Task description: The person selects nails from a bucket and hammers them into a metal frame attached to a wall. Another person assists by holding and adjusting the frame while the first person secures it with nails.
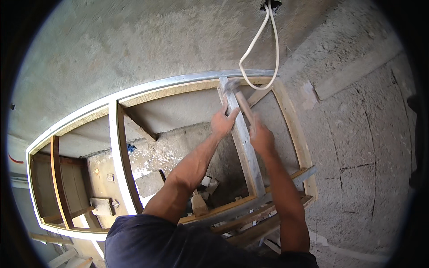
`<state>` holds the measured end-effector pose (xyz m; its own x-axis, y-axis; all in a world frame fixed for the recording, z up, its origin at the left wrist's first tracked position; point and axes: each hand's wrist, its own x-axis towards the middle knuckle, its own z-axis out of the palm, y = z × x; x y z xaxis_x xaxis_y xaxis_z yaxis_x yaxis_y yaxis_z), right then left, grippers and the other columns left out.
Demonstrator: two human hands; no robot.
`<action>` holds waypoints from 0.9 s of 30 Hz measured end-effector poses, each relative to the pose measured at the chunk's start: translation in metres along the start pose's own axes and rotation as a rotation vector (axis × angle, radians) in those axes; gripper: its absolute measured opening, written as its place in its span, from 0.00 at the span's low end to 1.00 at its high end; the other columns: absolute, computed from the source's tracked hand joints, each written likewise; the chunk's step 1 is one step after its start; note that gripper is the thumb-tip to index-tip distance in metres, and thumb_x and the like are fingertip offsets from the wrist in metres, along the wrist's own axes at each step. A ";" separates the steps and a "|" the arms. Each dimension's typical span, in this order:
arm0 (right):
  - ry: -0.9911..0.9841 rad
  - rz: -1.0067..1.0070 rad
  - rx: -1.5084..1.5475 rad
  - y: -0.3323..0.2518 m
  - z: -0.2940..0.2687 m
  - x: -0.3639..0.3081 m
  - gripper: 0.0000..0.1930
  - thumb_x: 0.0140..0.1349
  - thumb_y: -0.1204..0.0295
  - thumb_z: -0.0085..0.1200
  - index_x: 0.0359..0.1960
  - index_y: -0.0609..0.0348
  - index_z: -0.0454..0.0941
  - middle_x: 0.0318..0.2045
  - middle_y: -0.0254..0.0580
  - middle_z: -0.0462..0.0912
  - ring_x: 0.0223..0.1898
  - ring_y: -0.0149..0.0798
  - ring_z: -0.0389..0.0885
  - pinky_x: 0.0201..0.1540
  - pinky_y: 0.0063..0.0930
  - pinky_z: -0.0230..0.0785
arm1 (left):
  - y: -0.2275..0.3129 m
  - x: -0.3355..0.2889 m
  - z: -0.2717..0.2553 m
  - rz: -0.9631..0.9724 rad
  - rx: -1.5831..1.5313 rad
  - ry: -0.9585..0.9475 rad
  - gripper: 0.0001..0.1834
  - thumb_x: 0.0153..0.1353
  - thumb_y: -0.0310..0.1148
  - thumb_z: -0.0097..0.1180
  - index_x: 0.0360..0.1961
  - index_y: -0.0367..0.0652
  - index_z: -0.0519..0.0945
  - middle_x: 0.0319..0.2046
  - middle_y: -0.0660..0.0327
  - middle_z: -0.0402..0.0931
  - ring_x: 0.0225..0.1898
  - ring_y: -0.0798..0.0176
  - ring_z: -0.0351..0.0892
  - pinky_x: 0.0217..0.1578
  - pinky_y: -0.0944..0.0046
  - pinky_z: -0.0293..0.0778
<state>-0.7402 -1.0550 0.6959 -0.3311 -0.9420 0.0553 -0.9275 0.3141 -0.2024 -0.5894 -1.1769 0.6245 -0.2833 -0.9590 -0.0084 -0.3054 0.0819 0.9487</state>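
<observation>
My right hand is closed around the wooden handle of a hammer. The hammer's head is smeared by motion over the far end of a metal-faced wooden crosspiece. Below that end, my left hand grips the crosspiece from its left side, the thumb lying across the metal face. Whether a nail is under the hammer cannot be made out. The crosspiece spans a long wooden frame, running from the far rail with its metal strip to the near rail.
A white cable loop hangs from the wall over the far right corner. Another crosspiece and a brown wooden strip divide the frame further left. Blocks and wood pieces lie on the wet floor inside. Rough concrete lies right.
</observation>
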 end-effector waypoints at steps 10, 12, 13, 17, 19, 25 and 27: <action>-0.037 -0.081 -0.098 0.012 -0.005 0.013 0.37 0.69 0.62 0.57 0.79 0.43 0.59 0.40 0.62 0.86 0.43 0.65 0.87 0.48 0.57 0.79 | -0.001 0.000 0.003 0.053 -0.050 0.035 0.48 0.65 0.60 0.60 0.78 0.43 0.63 0.47 0.34 0.85 0.50 0.35 0.87 0.53 0.48 0.79; 0.048 -0.122 0.066 0.013 -0.002 0.014 0.37 0.69 0.62 0.57 0.80 0.42 0.59 0.40 0.62 0.86 0.42 0.64 0.87 0.47 0.56 0.79 | -0.001 0.001 0.002 0.055 -0.050 0.053 0.48 0.65 0.60 0.60 0.78 0.43 0.63 0.46 0.34 0.85 0.50 0.35 0.87 0.53 0.48 0.79; 0.096 -0.137 0.136 0.014 0.000 0.014 0.37 0.69 0.62 0.57 0.80 0.42 0.58 0.40 0.62 0.86 0.42 0.64 0.87 0.47 0.56 0.79 | 0.000 0.001 0.002 0.047 -0.045 0.051 0.48 0.65 0.60 0.61 0.78 0.43 0.63 0.46 0.34 0.85 0.50 0.35 0.87 0.53 0.47 0.79; -0.055 -0.049 -0.076 0.020 0.005 0.009 0.38 0.70 0.61 0.57 0.80 0.42 0.58 0.40 0.62 0.86 0.41 0.64 0.87 0.47 0.57 0.79 | 0.000 0.000 0.001 0.023 -0.061 0.011 0.48 0.65 0.60 0.61 0.78 0.44 0.62 0.45 0.33 0.85 0.49 0.35 0.87 0.53 0.48 0.79; 0.091 -0.076 -0.016 0.022 0.003 0.008 0.38 0.70 0.61 0.57 0.80 0.41 0.57 0.39 0.62 0.86 0.41 0.65 0.87 0.47 0.58 0.79 | -0.001 -0.001 0.001 0.102 -0.069 0.070 0.48 0.65 0.60 0.61 0.79 0.44 0.62 0.45 0.33 0.85 0.49 0.35 0.87 0.53 0.48 0.79; -0.051 -0.107 -0.156 0.018 -0.006 0.014 0.38 0.70 0.63 0.56 0.80 0.41 0.56 0.40 0.61 0.86 0.41 0.65 0.87 0.47 0.59 0.79 | -0.002 0.000 0.003 0.024 -0.079 0.030 0.49 0.65 0.60 0.61 0.79 0.44 0.61 0.46 0.33 0.85 0.50 0.35 0.86 0.54 0.49 0.79; 0.020 -0.091 -0.008 0.015 -0.005 0.017 0.38 0.69 0.64 0.57 0.80 0.41 0.56 0.40 0.61 0.86 0.41 0.65 0.87 0.47 0.59 0.79 | -0.001 0.002 0.003 0.044 -0.090 0.039 0.49 0.64 0.60 0.61 0.79 0.44 0.61 0.47 0.33 0.85 0.51 0.35 0.86 0.54 0.49 0.78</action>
<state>-0.7602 -1.0659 0.6987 -0.2487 -0.9642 0.0924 -0.9553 0.2285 -0.1877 -0.5923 -1.1786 0.6229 -0.2587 -0.9649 0.0449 -0.2095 0.1015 0.9725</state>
